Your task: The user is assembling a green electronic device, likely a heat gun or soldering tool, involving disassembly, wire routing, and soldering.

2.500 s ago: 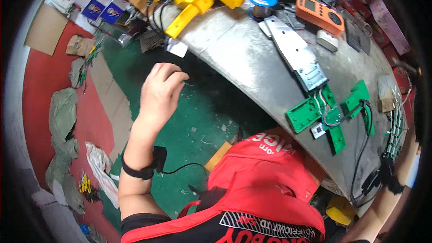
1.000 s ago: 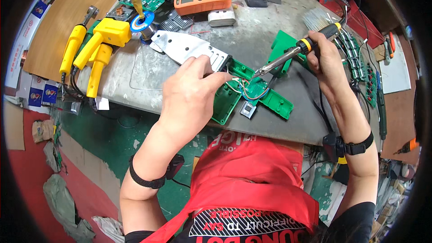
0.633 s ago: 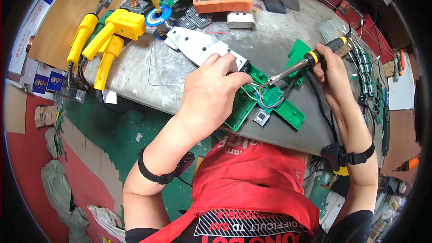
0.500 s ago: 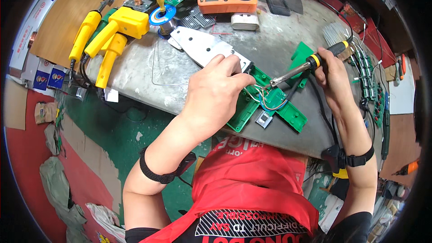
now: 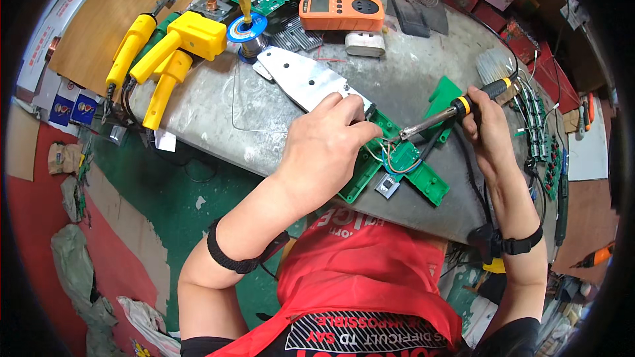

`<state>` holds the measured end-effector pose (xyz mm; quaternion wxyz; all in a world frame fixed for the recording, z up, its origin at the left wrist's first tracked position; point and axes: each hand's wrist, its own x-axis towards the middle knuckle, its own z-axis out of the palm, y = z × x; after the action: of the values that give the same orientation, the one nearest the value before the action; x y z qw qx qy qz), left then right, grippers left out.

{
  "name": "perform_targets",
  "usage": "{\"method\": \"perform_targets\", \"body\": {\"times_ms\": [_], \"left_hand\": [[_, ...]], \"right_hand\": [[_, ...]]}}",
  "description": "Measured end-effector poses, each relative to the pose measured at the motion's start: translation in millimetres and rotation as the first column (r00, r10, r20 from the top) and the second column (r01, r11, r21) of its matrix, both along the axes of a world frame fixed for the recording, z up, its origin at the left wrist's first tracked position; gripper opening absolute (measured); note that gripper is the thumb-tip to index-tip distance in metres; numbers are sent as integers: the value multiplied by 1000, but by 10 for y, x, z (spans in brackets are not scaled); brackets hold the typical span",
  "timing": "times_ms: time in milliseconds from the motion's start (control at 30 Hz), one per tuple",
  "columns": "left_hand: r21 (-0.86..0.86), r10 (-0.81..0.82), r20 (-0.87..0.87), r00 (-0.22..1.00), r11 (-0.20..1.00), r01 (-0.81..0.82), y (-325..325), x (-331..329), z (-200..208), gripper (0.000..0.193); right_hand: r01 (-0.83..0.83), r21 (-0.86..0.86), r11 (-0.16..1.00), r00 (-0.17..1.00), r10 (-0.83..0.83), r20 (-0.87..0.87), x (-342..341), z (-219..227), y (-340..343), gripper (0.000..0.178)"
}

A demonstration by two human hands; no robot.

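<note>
In my right hand (image 5: 488, 122) is a soldering iron (image 5: 430, 123) with a black and yellow handle, its tip at the wires over a small green circuit board (image 5: 403, 155). My left hand (image 5: 324, 139) is pinched beside that tip. A thin solder wire (image 5: 254, 129) runs from its blue-rimmed spool (image 5: 247, 33) to the left hand; the part inside the fingers is hidden. White, brown and blue wires curve around the board, which lies across an opened green plastic housing (image 5: 360, 182). A silvery metal plate (image 5: 301, 78) extends from the housing, partly behind my left hand.
Yellow hand tools (image 5: 192, 36) with cords lie at the left. An orange meter (image 5: 340, 12) and a white socket block (image 5: 365, 43) stand at the back. Another green housing piece (image 5: 444, 99) is under the iron. Populated boards (image 5: 539, 125) line the right side.
The whole view has shifted slightly. Both hands stay close to the board, and the iron's tip remains by the wires next to my left fingertips.
</note>
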<state>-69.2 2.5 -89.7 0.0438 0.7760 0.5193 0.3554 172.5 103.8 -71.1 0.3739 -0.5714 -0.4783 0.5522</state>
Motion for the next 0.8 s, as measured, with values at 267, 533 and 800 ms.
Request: {"method": "perform_targets", "body": {"times_ms": [267, 533, 800], "left_hand": [[-12, 8, -54, 998, 1000, -8, -24, 36, 53, 20], [47, 51, -18, 999, 998, -50, -90, -15, 91, 20], [42, 64, 41, 997, 997, -66, -208, -73, 162, 16]], "right_hand": [[-25, 3, 1000, 1000, 25, -7, 69, -69, 39, 29], [-45, 15, 999, 999, 46, -25, 83, -39, 33, 28], [67, 33, 997, 994, -64, -85, 111, 42, -31, 24]]}}
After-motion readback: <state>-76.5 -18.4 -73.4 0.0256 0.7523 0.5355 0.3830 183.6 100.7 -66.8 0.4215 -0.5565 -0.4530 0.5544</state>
